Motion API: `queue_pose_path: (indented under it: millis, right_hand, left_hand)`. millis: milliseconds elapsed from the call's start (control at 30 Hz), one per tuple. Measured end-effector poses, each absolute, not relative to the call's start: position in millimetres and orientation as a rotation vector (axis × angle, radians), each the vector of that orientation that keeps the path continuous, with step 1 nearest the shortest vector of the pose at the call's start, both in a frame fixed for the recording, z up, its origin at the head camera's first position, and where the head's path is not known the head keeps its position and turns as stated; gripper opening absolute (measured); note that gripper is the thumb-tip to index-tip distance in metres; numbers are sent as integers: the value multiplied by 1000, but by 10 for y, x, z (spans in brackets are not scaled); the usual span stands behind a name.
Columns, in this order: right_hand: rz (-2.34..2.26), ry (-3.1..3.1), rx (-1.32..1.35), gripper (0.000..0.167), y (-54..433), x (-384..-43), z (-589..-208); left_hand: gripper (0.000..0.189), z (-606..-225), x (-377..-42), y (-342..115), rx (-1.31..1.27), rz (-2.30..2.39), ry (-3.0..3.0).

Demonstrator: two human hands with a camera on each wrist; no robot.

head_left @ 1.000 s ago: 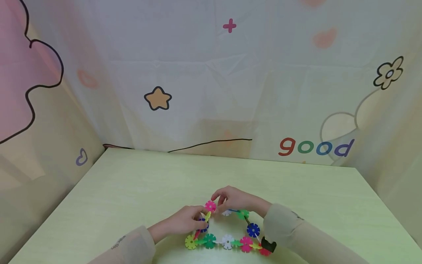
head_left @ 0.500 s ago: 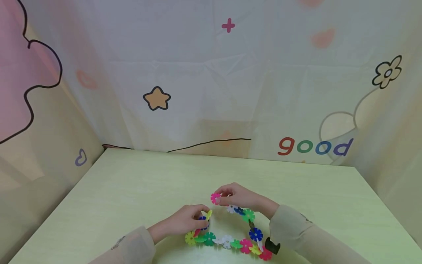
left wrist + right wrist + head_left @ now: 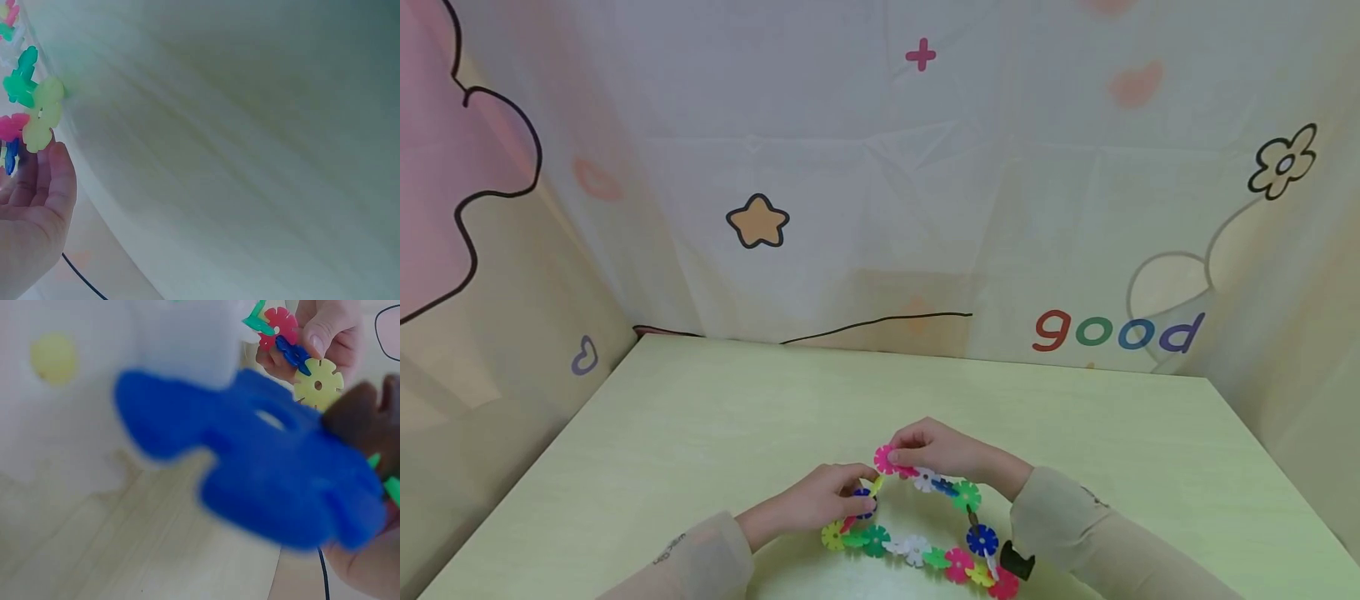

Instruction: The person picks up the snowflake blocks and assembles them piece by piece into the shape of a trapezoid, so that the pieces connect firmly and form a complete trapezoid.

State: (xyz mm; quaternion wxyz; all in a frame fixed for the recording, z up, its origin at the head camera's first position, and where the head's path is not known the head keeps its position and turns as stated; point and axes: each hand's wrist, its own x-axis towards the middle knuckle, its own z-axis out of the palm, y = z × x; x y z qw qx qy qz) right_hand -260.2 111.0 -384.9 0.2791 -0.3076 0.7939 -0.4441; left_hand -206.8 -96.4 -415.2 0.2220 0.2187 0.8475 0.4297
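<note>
Colourful interlocking plastic snowflake discs form a chain curving between both hands. In the head view my left hand (image 3: pixel 820 500) grips its left end, with a dark blue disc (image 3: pixel 864 505) under the thumb and a yellow disc (image 3: pixel 877 486) at the fingertips. My right hand (image 3: pixel 951 452) pinches the pink disc (image 3: pixel 884 460) at the other end, just above that yellow one. In the right wrist view, the yellow disc (image 3: pixel 319 385) stands by the left thumb, while a large blue disc (image 3: pixel 275 475) blurs across the foreground. The left wrist view shows a pale yellow disc (image 3: pixel 44 112) beside the fingers.
The chain's near run, with a white disc (image 3: pixel 915 550) and a pink disc (image 3: pixel 958 565), hangs low over the pale table (image 3: pixel 760 400). A black piece (image 3: pixel 1017 560) sits at the right sleeve's edge. A printed curtain (image 3: pixel 850 167) rises behind the table.
My right hand has taken hold of the pink disc, lifted it away from the yellow one, then brought it back left and down towards it. The left hand stays almost in place.
</note>
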Motion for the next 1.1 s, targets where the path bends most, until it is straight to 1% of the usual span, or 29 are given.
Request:
queue_pose_path:
  millis: [733, 967, 1100]
  right_hand:
    - [-1158, 2090, -786, 21, 1093, -2575, -3881]
    - [-1156, 2095, -802, 21, 1089, -2577, -3861]
    - [-1146, 2096, -809, 21, 1081, -2573, -3824]
  left_hand:
    - [38, -4153, -2065, -942, 606, 1145, 2350]
    - [31, -4146, -2073, -948, 637, 1138, 2342]
    - [32, -4145, -2103, -981, 627, 1129, 2320]
